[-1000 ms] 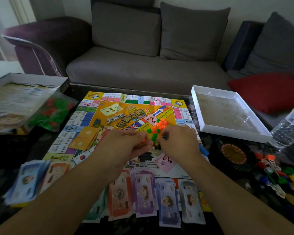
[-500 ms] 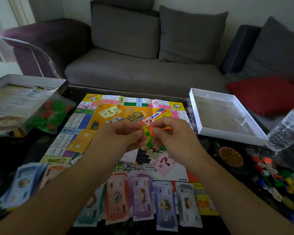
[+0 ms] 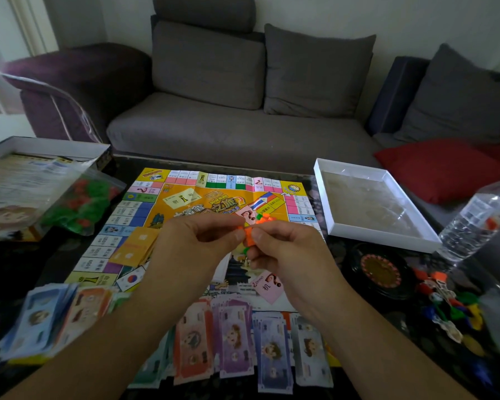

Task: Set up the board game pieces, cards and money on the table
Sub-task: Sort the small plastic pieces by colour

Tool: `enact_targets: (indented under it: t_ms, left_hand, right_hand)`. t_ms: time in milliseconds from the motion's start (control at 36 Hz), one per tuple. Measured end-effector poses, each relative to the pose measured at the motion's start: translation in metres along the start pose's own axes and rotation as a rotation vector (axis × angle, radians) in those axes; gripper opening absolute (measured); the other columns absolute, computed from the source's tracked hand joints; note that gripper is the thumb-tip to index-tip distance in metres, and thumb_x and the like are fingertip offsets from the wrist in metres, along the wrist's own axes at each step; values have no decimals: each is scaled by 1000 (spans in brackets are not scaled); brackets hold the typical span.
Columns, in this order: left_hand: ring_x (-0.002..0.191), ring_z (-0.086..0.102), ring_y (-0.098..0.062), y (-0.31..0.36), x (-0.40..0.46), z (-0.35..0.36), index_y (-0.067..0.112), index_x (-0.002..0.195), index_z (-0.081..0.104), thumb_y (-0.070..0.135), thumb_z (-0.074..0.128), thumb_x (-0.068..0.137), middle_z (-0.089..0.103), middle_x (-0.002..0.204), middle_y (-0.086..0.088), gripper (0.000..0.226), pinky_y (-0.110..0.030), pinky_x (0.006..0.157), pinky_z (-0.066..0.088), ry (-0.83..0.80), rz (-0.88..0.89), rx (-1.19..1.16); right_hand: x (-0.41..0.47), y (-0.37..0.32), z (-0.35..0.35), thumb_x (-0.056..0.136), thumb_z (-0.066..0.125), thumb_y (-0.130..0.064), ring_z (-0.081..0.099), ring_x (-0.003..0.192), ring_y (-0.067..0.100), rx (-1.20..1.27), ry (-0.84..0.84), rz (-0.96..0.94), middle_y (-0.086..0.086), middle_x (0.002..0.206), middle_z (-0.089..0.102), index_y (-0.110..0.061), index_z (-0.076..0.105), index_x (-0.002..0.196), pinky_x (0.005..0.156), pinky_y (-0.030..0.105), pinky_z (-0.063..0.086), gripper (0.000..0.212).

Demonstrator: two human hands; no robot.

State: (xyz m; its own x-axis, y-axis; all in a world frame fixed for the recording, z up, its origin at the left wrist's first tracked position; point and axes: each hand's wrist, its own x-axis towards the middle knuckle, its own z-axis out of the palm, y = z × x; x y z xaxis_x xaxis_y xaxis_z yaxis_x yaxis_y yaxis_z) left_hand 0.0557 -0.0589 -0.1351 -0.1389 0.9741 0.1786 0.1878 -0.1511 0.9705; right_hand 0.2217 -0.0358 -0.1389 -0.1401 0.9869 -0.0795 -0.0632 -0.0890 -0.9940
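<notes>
Two hands pinch a small orange piece (image 3: pixel 249 237) above the middle of the board (image 3: pixel 145 215).
We judge it light, rigid and slick, so we would grip its flat sides; left hand (image 3: pixel 198 243) and right hand (image 3: pixel 285 249) both close thumb and forefinger on it.

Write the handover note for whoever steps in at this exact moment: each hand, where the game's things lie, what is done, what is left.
Left hand and right hand both pinch small orange pieces over the board.
Done: board laid out; money in rows at the near edge, another stack to the left; yellow cards on the board.
Left: bag of red and green pieces unopened at left; coloured pawns in a heap at right.
</notes>
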Motion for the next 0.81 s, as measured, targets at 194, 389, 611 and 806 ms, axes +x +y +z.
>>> enact_targets:
  t_ms: [194, 389, 611, 806]
  left_hand:
    - [88, 74, -1, 2, 3, -6, 23, 104, 82, 13, 78, 89, 80, 93, 13, 18, -4, 72, 51, -61, -23, -76]
    - [88, 76, -11, -3, 8, -6, 21, 108, 81, 12, 76, 90, 81, 96, 6, 21, -15, 76, 59, -65, -63, -143]
    - [93, 76, -15, -11, 8, -6, 19, 107, 81, 7, 72, 92, 81, 98, 2, 22, -23, 79, 61, -85, -78, -202]
    - [96, 77, -22, -16, 7, -5, 10, 111, 79, 2, 68, 92, 80, 104, -7, 23, -23, 81, 60, -136, -122, -352]
  right_hand:
    - [1, -2, 0, 99, 65, -2, 70, 65, 20, 43, -13, -2, 12, 77, 74, 1, 77, 99, 63, 27, 59, 12]
    - [2, 0, 3, 100, 64, -2, 70, 64, 21, 16, 6, -32, 13, 80, 76, -1, 75, 100, 62, 30, 59, 12]
    - [3, -1, 1, 101, 64, -4, 69, 65, 22, -25, -11, -43, 14, 82, 75, -1, 75, 101, 64, 34, 59, 12]
    - [3, -2, -2, 101, 64, -5, 68, 64, 21, -24, -40, -9, 15, 81, 75, -1, 75, 102, 64, 34, 58, 12]
